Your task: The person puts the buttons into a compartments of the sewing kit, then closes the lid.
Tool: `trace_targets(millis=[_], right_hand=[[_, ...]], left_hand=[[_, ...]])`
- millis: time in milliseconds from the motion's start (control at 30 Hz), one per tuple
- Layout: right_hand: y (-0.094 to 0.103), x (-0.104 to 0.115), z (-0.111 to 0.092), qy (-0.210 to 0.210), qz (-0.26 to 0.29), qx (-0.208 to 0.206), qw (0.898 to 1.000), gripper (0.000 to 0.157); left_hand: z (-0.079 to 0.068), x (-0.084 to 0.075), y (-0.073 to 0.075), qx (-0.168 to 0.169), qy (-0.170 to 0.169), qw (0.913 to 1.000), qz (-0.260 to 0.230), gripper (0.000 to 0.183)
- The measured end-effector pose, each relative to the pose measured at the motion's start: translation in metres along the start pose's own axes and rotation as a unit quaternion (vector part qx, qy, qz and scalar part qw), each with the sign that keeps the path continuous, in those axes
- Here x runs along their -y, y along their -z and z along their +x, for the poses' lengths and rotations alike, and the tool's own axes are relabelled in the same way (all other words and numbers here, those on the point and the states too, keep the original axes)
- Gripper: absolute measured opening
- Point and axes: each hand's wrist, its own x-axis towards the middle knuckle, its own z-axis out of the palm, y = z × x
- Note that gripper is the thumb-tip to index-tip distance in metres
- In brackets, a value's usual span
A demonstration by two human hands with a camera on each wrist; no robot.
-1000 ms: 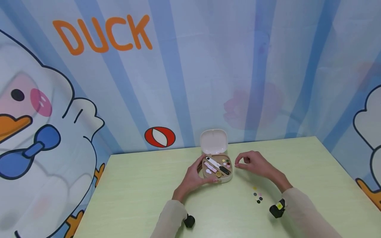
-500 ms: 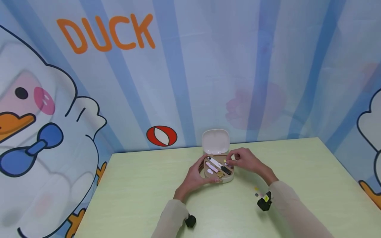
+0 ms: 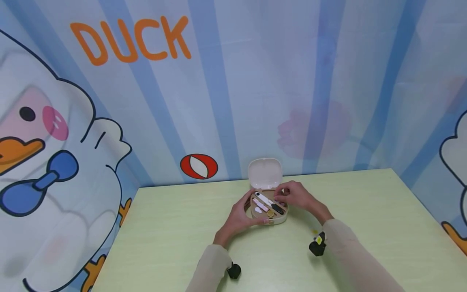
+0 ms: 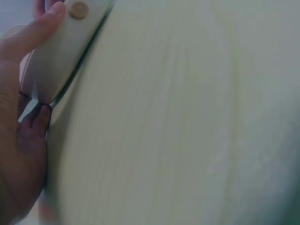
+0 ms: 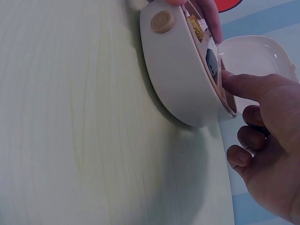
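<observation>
A cream sewing kit box [image 3: 280, 220] stands on the table with its white lid [image 3: 265, 172] raised at the back. My left hand [image 3: 237, 219] grips its left side, the thumb [image 4: 40, 33] lying along the front wall beside the round brown catch [image 5: 162, 21]. Inside lie a slim white tool with a black end [image 3: 262, 198], a small pink-and-white piece [image 3: 260, 204], a gold thimble-like piece [image 3: 270, 213] and white pieces [image 3: 258, 209]. My right hand [image 3: 300, 197] reaches into the right compartment with thumb and forefinger; their tips, and anything between them, are hidden.
A yellow button [image 3: 315, 231] lies on the pale table [image 3: 175, 231], partly behind the black wrist camera [image 3: 317, 244] on my right arm. Another black wrist camera [image 3: 234, 271] is on my left. A printed duck curtain [image 3: 233, 81] hangs right behind the table.
My right hand has come left from beside the box into its right compartment, covering the buttons there. My right forearm and wrist camera now hide most loose table buttons. My left hand keeps its hold.
</observation>
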Motion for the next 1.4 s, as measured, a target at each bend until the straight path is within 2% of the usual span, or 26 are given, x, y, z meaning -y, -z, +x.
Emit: trace_targets(millis=[367, 633, 933, 1233, 1400], right_hand=[[-0.002, -0.003, 0.000, -0.014, 0.002, -0.010, 1.000, 0.007], [0.007, -0.002, -0.011, -0.015, -0.002, -0.028, 1.000, 0.019], [0.029, -0.008, -0.040, 0.000, -0.032, -0.049, 0.998, 0.019], [0.043, -0.016, -0.077, 0.006, -0.039, -0.049, 0.998, 0.020], [0.045, -0.020, -0.096, 0.015, -0.038, -0.035, 0.999, 0.021]], left_hand=[[0.001, -0.002, -0.001, 0.003, -0.001, 1.0000, -0.002, 0.107], [-0.001, -0.003, -0.001, -0.001, 0.002, 1.0000, -0.009, 0.103], [-0.001, -0.003, -0.001, -0.003, -0.006, 0.9997, -0.024, 0.105], [-0.001, -0.002, 0.000, 0.003, -0.001, 0.9998, -0.018, 0.105], [0.000, -0.002, -0.001, 0.002, -0.007, 0.9997, -0.024, 0.104]])
